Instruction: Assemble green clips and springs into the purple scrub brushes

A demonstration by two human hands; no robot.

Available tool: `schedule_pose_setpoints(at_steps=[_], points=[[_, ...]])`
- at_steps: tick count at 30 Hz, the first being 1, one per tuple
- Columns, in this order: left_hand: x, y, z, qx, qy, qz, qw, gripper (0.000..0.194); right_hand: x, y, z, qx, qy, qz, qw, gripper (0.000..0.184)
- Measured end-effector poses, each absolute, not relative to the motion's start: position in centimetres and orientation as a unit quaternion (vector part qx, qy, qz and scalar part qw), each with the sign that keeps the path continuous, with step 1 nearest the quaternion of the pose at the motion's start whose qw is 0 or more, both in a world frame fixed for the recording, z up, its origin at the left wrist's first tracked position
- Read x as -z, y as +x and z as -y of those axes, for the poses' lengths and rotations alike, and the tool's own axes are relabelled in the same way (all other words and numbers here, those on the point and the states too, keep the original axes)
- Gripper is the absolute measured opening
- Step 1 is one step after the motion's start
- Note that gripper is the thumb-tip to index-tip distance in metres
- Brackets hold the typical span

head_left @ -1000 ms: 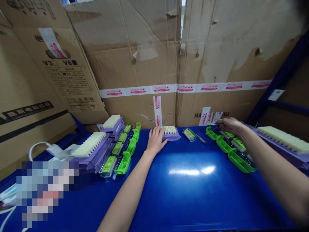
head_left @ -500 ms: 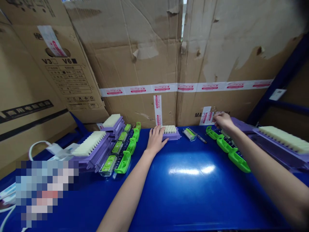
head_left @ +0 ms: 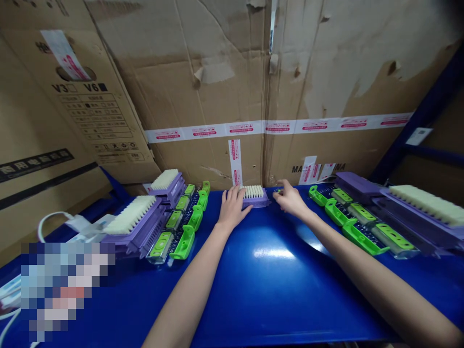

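Note:
My left hand [head_left: 232,205] lies with spread fingers on the left end of a small purple slotted block topped with cream bristles [head_left: 253,192]. Just right of that block is my right hand [head_left: 291,198], its fingers curled at the tips over a small clear and green piece [head_left: 279,191]. The fingers cover most of this piece, and whatever they may pinch is hidden. Beyond the right hand, a row of bright green brackets [head_left: 337,212] runs along the table, with clear and green cases [head_left: 362,212] beside it.
Purple blocks with cream bristles [head_left: 132,215] stand on the left, beside green-topped clear cases [head_left: 174,220] and green brackets [head_left: 195,218]. More purple bristle blocks [head_left: 427,205] stand at right. Cardboard [head_left: 203,96] walls the back of the blue table [head_left: 246,290]. A white power strip with cables [head_left: 81,224] lies left.
My right hand has moved left from the right-hand row of green brackets to the small clear and green piece. My left hand stays on the purple block. The view has shifted slightly.

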State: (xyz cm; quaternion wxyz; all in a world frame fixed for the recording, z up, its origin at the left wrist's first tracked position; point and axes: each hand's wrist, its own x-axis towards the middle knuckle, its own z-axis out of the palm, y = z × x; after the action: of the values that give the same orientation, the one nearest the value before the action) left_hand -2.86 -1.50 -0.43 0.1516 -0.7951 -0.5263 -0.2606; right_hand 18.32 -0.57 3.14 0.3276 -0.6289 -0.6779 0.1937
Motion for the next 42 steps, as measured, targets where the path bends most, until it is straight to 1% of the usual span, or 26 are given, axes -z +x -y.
schedule_pose_setpoints(at_steps=[3,6,13,19,23,26,31,33,37,42], points=[[0.4,-2.7,1.6,0.26,-0.788,0.534,0.16,0.057,-2.8,17.6,1.1,-0.116,-0.623,0.714,0.298,0.05],[0.4,-2.7,1.6,0.262,-0.776,0.549,0.164,0.057,-2.7,17.3,1.6,-0.072,-0.632,0.722,0.273,0.05],[0.6,-2.8,1.5,0.281,-0.733,0.594,0.179,0.054,-2.0,17.3,2.5,0.033,-0.655,0.739,0.154,0.052],[0.3,-2.7,1.7,0.285,-0.697,0.626,0.203,0.053,-1.0,17.5,2.5,0.072,-0.645,0.751,0.12,0.055],[-0.1,-2.6,1.9,0.272,-0.635,0.685,0.23,0.06,-0.7,17.4,2.6,0.099,-0.6,0.788,0.094,0.056],[-0.2,-2.7,2.0,0.264,-0.591,0.734,0.205,0.064,-0.5,17.4,2.7,0.113,-0.576,0.804,0.093,0.056],[0.0,-3.1,1.5,0.279,-0.613,0.728,0.13,0.049,-0.4,17.6,2.7,0.112,-0.569,0.809,0.099,0.056],[0.2,-3.2,1.3,0.289,-0.637,0.704,0.123,0.045,-0.4,17.6,2.7,0.112,-0.557,0.816,0.103,0.055],[0.5,-3.3,1.0,0.281,-0.693,0.653,0.119,0.045,-0.1,17.7,2.7,0.127,-0.525,0.832,0.126,0.053],[0.7,-3.3,1.1,0.254,-0.723,0.628,0.134,0.029,0.2,17.8,2.3,0.18,-0.491,0.829,0.197,0.039]])
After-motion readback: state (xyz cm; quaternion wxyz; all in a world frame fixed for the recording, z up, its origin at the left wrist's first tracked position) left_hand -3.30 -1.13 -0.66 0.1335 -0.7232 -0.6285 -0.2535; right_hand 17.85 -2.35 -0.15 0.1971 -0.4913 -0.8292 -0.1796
